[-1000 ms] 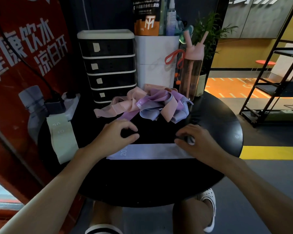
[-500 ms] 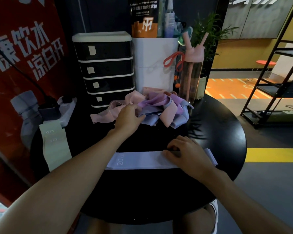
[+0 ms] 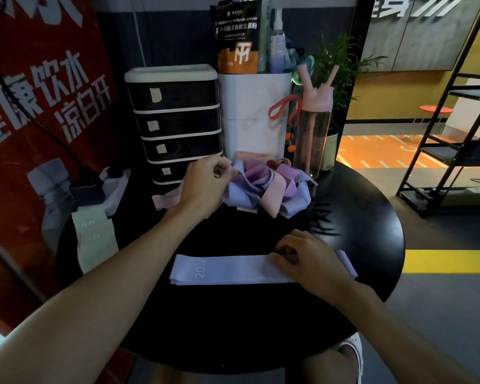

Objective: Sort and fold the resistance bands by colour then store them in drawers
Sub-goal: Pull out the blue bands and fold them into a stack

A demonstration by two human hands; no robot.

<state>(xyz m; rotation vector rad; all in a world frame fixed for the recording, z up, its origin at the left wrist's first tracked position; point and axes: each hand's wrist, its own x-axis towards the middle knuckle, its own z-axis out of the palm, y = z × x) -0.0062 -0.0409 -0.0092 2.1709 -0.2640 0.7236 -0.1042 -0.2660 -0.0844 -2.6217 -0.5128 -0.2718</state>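
A flat lavender band (image 3: 225,270) marked "20" lies across the near middle of the round black table (image 3: 372,231). My right hand (image 3: 308,259) rests on its right part with fingers bent. A tangled heap of pink, purple and blue bands (image 3: 263,187) sits at the back. My left hand (image 3: 205,184) reaches into the heap's left side and pinches a band there. A pale green band (image 3: 94,239) lies flat at the table's left edge. A black drawer unit (image 3: 175,120) with several shut drawers stands behind the heap.
A white bin (image 3: 254,115) with a pouch and spray bottle stands right of the drawers. A pink bottle (image 3: 313,128) and a potted plant (image 3: 341,79) are beside it. A power strip (image 3: 106,184) with a plug lies at back left. A black shelf rack (image 3: 455,120) stands at right.
My left hand left the lavender band and moved back to the heap, where it now pinches a band. My right hand stayed on the lavender band.
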